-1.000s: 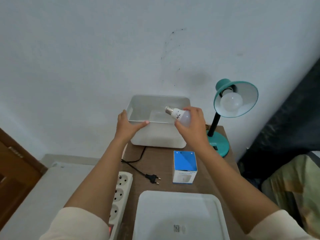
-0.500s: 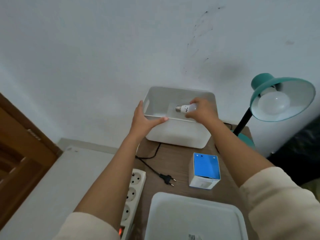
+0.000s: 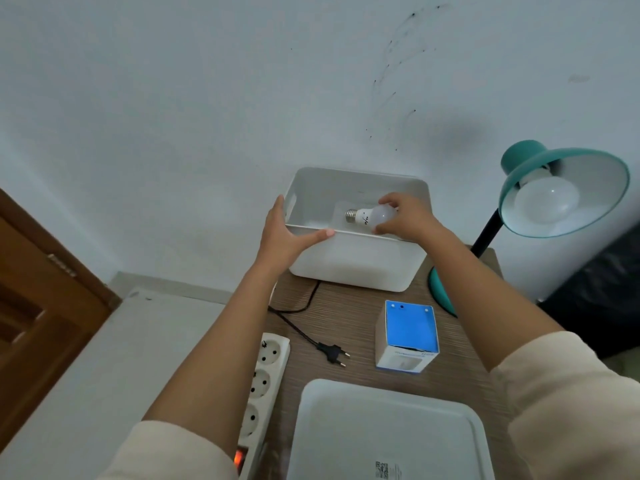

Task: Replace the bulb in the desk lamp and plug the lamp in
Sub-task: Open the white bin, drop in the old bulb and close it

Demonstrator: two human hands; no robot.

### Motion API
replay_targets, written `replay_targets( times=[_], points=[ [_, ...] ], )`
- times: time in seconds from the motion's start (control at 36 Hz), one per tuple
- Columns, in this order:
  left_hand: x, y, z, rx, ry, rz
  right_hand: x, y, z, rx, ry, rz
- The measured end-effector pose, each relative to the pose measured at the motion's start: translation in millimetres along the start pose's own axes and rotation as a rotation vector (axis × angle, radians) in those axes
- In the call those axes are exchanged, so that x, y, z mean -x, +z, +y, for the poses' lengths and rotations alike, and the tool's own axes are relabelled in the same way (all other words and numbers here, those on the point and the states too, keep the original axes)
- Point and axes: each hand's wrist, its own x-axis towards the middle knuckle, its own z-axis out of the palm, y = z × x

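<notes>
A teal desk lamp point(image 3: 519, 164) stands at the right with a round white bulb point(image 3: 545, 199) screwed into its shade. My right hand point(image 3: 405, 218) holds a second white bulb point(image 3: 372, 216) low inside a white bin point(image 3: 356, 268), screw base pointing left. My left hand point(image 3: 287, 233) grips the bin's front left rim. The lamp's black plug point(image 3: 332, 351) lies loose on the wooden table, next to a white power strip point(image 3: 265, 375) whose switch glows orange.
A blue and white bulb box point(image 3: 408, 336) stands on the table in front of the bin. A white lid point(image 3: 388, 434) lies at the near edge. The wall is close behind the bin. A wooden door point(image 3: 38, 306) is at the left.
My right hand has lowered the loose bulb from above the bin's rim down into the bin. My left hand has stayed on the rim. The view has shifted left.
</notes>
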Motion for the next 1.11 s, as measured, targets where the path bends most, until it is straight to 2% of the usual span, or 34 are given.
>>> replay_targets(
  times=[0.42, 0.58, 0.69, 0.83, 0.94, 1.11],
  points=[
    [17, -2, 12, -0.026, -0.024, 0.008, 17, -9, -7, 0.031, 0.016, 0.080],
    [70, -5, 25, -0.108, 0.108, 0.170, 78, -29, -5, 0.074, -0.051, 0.162],
    [127, 1, 11, -0.130, 0.153, 0.111, 142, -31, 5, 0.018, -0.065, 0.209],
    [212, 22, -32, -0.229, 0.148, -0.024, 226, -12, 41, -0.042, -0.009, 0.295],
    [271, 35, -72, -0.347, 0.077, -0.088, 283, 24, 94, -0.049, 0.089, 0.244],
    [311, 39, -106, -0.536, 0.025, -0.073, 336, 80, 159, 0.020, 0.249, 0.123]
  ],
)
